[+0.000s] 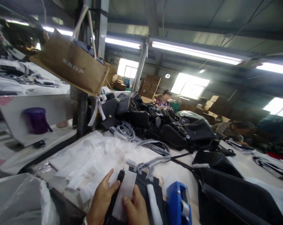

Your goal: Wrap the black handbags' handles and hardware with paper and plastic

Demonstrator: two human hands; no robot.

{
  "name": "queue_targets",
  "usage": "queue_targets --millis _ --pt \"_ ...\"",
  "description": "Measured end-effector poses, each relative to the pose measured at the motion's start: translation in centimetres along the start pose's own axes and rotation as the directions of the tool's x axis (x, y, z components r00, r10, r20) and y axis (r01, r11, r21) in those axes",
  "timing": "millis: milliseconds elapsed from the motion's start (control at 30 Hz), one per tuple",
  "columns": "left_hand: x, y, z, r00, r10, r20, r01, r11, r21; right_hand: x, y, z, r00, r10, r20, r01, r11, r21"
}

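Observation:
At the bottom of the view my left hand (101,200) and my right hand (135,207) both grip a black strap (118,184) with a white paper wrap (124,193) around it. My left thumb lies along the strap's upper end. My right thumb presses on the white wrap. A black bag part with a white-wrapped handle (153,203) lies just right of my right hand. A blue tape dispenser (179,200) stands right of that.
White tissue sheets (89,159) and clear plastic strips (153,150) cover the table. A heap of black handbags (169,128) lies beyond. A brown tote bag (73,65) hangs on a post at upper left. A purple cup (37,120) stands left. Another person (164,100) sits far back.

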State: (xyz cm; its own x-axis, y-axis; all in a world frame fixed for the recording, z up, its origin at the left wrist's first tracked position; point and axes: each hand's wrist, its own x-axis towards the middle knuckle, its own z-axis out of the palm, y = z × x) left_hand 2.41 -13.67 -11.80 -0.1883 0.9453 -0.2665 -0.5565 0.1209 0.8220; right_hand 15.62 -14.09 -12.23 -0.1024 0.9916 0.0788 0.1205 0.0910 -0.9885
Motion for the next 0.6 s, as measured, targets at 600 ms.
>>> queue_targets --millis 600 --pt "0.3 0.6 -1.5 0.966 0.024 0.259 -0.032 0.999 0.027 0.2 0.3 1.9 0.973 -0.088 -0.212 0.043 0.977 -0.210"
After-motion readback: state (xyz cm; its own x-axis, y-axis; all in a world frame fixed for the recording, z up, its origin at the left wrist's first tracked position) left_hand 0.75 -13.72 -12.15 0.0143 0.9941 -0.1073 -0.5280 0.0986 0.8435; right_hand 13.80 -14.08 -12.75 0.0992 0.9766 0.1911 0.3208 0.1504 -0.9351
